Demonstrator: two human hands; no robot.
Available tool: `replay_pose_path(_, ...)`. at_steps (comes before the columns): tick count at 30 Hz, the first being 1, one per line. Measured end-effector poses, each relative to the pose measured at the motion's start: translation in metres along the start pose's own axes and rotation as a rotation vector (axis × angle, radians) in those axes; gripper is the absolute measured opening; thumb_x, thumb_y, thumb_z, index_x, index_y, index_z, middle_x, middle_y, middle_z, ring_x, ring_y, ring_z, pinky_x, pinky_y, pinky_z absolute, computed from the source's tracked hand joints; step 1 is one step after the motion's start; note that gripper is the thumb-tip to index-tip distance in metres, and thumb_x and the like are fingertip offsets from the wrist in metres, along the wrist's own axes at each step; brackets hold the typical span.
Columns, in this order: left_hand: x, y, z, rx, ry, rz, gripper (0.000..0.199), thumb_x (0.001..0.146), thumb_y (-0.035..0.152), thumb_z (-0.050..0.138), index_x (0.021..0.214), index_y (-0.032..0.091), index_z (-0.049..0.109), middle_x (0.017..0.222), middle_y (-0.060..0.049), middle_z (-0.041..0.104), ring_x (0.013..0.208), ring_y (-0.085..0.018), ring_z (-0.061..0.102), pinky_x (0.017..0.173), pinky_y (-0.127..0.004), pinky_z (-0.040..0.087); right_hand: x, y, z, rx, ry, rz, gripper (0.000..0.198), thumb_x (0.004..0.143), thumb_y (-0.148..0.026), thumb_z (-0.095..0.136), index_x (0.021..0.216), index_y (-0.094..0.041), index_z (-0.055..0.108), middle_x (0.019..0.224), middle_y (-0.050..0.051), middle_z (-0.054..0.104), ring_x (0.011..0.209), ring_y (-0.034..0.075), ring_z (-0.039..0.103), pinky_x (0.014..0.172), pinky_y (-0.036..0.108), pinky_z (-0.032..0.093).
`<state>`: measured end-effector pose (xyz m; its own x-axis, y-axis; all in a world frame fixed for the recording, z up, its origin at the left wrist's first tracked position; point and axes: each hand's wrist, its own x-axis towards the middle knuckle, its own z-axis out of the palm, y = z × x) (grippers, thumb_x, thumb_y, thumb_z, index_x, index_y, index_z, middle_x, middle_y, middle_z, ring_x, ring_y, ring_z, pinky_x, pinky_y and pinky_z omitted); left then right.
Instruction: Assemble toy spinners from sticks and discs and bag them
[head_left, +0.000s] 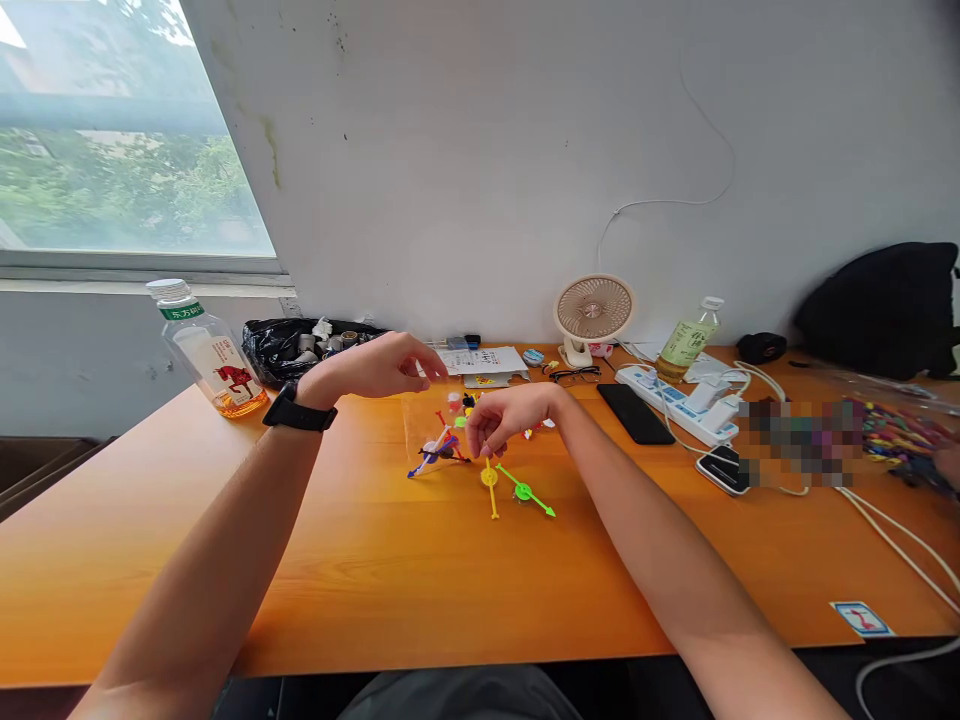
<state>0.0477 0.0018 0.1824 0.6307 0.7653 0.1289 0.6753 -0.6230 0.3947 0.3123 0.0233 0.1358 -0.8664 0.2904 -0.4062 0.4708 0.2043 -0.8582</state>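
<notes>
Across a wood-toned desk (352, 570), a person's left hand (386, 366) hangs half open, its grip empty; the right hand (511, 412), bunched near a green spinner (523, 492), is at the far end of an adjacent yellow spinner (489, 478), though whether gripping cannot be told.

Upper tip of the yellow spinner (490, 480) hidden by the right hand (511, 412)

Two front spinners (523, 492) (piled pieces (437, 452) uncountable), two bottles (217, 360), one fan (594, 310)
</notes>
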Motion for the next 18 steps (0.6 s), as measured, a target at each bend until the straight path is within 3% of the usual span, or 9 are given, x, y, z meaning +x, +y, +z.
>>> replay_pose_path(3,-0.001,-0.003,-0.001,0.031,0.002,0.005,0.038,0.082,0.022,0.063,0.115,0.022,0.08,0.1,-0.005,0.079,0.076,-0.015,0.066,0.064,-0.022,0.046,-0.01,-0.008,-0.003,0.007,0.022,-0.065,0.025,0.08,-0.026,0.082,0.099,-0.011,0.08,0.09,0.007,0.076,0.076,0.014,0.066,0.072,0.025,0.053)
replay_pose_path(5,-0.001,-0.003,-0.001,0.036,-0.003,0.0,0.04,0.08,0.021,0.062,0.117,0.022,0.079,0.102,-0.005,0.079,0.078,-0.016,0.067,0.065,-0.022,0.047,-0.015,-0.01,-0.008,0.031,0.117,-0.151,0.026,0.079,-0.029,0.083,0.099,-0.012,0.079,0.086,0.004,0.074,0.072,0.012,0.064,0.069,0.023,0.052)
replay_pose_path(7,-0.001,-0.004,-0.002,0.031,-0.01,-0.014,0.042,0.08,0.02,0.061,0.118,0.022,0.079,0.102,-0.005,0.079,0.078,-0.016,0.067,0.065,-0.023,0.047,-0.019,-0.011,-0.014,0.117,0.323,-0.288,0.029,0.076,-0.033,0.087,0.095,-0.014,0.078,0.081,0.002,0.072,0.069,0.011,0.062,0.067,0.023,0.052)
replay_pose_path(10,-0.003,-0.005,-0.003,0.017,-0.014,-0.011,0.044,0.081,0.022,0.061,0.122,0.022,0.077,0.103,-0.005,0.079,0.077,-0.016,0.067,0.064,-0.022,0.048,-0.027,-0.01,-0.024,0.362,0.739,-0.533,0.031,0.073,-0.036,0.091,0.09,-0.019,0.072,0.083,0.0,0.072,0.072,0.011,0.065,0.069,0.023,0.056)
replay_pose_path(12,-0.003,-0.006,-0.004,0.009,-0.014,0.008,0.044,0.082,0.022,0.062,0.123,0.022,0.077,0.104,-0.005,0.079,0.076,-0.015,0.066,0.064,-0.022,0.048,-0.032,-0.009,-0.029,0.486,0.91,-0.626,0.033,0.072,-0.035,0.091,0.09,-0.022,0.066,0.087,-0.002,0.072,0.078,0.011,0.068,0.071,0.022,0.057)
replay_pose_path(14,-0.004,-0.007,-0.003,0.003,-0.01,0.02,0.043,0.082,0.022,0.063,0.123,0.023,0.077,0.104,-0.004,0.079,0.075,-0.014,0.066,0.064,-0.022,0.048,-0.035,-0.009,-0.031,0.51,0.941,-0.624,0.038,0.072,-0.035,0.091,0.098,-0.025,0.065,0.09,-0.003,0.072,0.082,0.012,0.069,0.072,0.022,0.058)
replay_pose_path(18,-0.002,-0.005,-0.002,0.009,-0.006,0.019,0.042,0.083,0.021,0.063,0.122,0.024,0.077,0.104,-0.005,0.079,0.077,-0.015,0.068,0.065,-0.023,0.049,-0.03,-0.01,-0.026,0.439,0.838,-0.565,0.066,0.071,-0.036,0.09,0.13,-0.029,0.061,0.091,-0.003,0.072,0.085,0.015,0.069,0.075,0.025,0.057)
